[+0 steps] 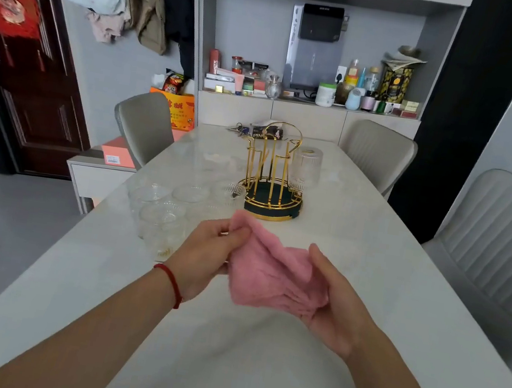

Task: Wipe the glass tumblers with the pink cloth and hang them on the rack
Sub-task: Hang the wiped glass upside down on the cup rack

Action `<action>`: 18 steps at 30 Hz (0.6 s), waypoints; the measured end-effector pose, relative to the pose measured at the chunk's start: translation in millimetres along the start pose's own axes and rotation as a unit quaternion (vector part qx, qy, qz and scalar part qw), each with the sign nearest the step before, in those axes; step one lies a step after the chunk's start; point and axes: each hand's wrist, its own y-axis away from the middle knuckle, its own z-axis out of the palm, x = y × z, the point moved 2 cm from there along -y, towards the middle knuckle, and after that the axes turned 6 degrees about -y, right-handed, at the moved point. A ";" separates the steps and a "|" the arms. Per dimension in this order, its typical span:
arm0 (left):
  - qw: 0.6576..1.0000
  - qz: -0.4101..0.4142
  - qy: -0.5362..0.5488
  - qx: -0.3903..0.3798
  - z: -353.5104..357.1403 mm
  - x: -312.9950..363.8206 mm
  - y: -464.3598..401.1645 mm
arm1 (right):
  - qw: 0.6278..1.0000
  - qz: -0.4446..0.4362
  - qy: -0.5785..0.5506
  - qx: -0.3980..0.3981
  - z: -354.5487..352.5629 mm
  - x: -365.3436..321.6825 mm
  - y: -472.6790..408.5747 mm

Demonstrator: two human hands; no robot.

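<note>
Both hands hold the pink cloth (266,271) above the near middle of the table. My left hand (209,253) pinches its upper left corner between thumb and fingers. My right hand (331,301) lies under the cloth's right side, thumb on top, gripping it. The gold rack (272,176) with a dark green base stands further back at the centre. One ribbed glass tumbler (306,168) hangs upside down on the rack's right side. Several clear tumblers (162,223) stand upright in a cluster to the left of the rack, near the table's left edge.
The white table (357,242) has grey chairs at the far left (145,124), far right (377,152) and right side (505,231). Keys and a small dark box (257,131) lie at the far end. Behind stands a cluttered shelf unit (310,85).
</note>
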 end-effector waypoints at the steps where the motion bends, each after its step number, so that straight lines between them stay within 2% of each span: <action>1: 1.000 -0.023 0.018 -0.001 -5.2 -1.1 3.0 | 1.000 0.010 0.009 -0.006 5.7 4.2 1.4; 6: 0.998 -0.047 0.008 -0.026 -13.9 -13.9 13.0 | 0.994 0.004 0.105 -0.037 23.7 22.1 1.5; 11: 0.997 0.041 -0.055 -0.034 -27.9 -17.4 18.1 | 0.982 -0.001 0.188 0.004 26.0 20.6 -4.4; 14: 0.998 0.047 -0.040 -0.032 -35.0 -21.3 21.4 | 0.986 0.038 0.161 0.002 21.2 19.9 -6.7; 18: 1.000 -0.019 0.013 -0.003 -34.3 -22.5 17.0 | 0.994 0.075 0.082 -0.009 15.9 25.5 -5.4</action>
